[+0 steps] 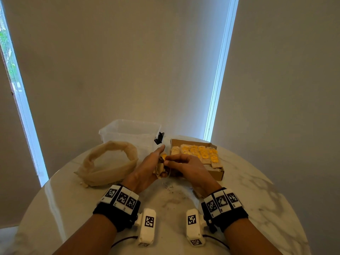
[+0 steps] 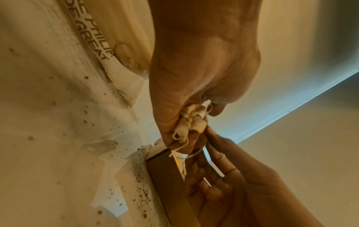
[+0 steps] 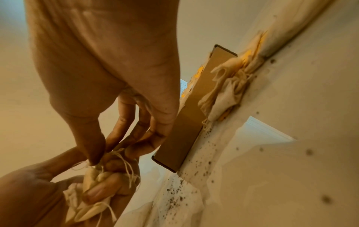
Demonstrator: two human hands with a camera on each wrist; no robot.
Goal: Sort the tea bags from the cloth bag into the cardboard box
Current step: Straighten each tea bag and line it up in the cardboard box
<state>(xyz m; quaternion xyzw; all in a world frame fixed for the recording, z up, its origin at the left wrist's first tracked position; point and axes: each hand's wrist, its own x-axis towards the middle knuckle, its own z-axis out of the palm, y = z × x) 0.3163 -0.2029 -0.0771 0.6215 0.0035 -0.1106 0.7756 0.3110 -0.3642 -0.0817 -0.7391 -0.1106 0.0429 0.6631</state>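
Fingers [image 3: 93, 153] of right hand [image 1: 191, 168] pinching strings of tea bags [image 3: 91, 181]; left hand [image 1: 145, 170] clamping crumpled bunch, near cardboard box [image 1: 218, 174], right of cloth bag [image 1: 108, 162] on counter [image 1: 257, 190]. Step: untangling one bag. Next move calling for separating it, laying it in box.

- The person's left hand [image 1: 147, 169] is raised just above the table, fingers curled round a crumpled bunch of pale paper tea bags [image 2: 189, 124].
- The right hand [image 1: 185, 167] meets it, thumb and fingertips [image 3: 97, 155] pinching the thin tangled strings [image 3: 124, 164].
- Both forearms converge; banded wrists sit low.
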